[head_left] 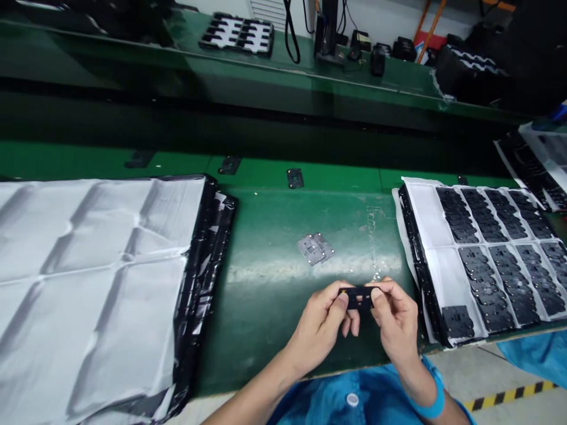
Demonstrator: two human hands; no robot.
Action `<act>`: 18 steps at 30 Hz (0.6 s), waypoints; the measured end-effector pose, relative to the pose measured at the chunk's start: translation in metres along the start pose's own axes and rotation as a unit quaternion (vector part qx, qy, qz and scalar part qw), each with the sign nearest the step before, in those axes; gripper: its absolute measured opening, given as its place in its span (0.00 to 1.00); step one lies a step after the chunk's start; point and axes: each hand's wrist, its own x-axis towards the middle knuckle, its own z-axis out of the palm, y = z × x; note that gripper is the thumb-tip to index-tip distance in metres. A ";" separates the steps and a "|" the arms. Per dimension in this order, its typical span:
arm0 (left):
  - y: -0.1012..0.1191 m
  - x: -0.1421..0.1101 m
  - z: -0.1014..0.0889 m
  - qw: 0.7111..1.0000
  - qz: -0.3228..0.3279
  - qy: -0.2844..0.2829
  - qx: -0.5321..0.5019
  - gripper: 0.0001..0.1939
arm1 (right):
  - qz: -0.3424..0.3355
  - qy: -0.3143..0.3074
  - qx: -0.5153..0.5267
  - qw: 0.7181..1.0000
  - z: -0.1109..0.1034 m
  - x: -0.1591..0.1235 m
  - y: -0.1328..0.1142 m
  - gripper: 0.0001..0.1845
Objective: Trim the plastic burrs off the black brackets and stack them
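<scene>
Between my two hands I hold a small flat black plate (359,297) with cut-out openings. My left hand (325,316) pinches its left end between thumb and fingers. At the other end, my right hand (396,316) has its thumb on the face and fingers behind. A few similar dark plates (315,248) lie overlapping on the green bench beyond my hands. To the right, a tray (432,262) lined with white sheet carries rows of black plates (485,289), and a single plate (458,321) sits in its near left compartment.
A stack of black trays under a white sheet (146,307) stands at left. Along the green strip (261,177) behind lie loose black plates (295,178). A raised shelf holds a slotted tray (238,34) and cables (290,35). More stacked trays (543,159) stand at far right.
</scene>
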 end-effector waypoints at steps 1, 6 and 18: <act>0.000 0.000 0.000 1.000 0.000 0.002 0.001 0.22 | 0.001 0.001 -0.001 1.000 0.000 0.000 0.000 0.19; -0.001 -0.002 -0.002 1.000 0.005 0.001 0.010 0.23 | 0.004 -0.008 -0.009 1.000 0.000 -0.002 0.004 0.18; -0.004 -0.006 -0.001 1.000 -0.010 0.017 0.003 0.24 | -0.028 -0.019 -0.039 0.999 0.000 -0.007 0.007 0.14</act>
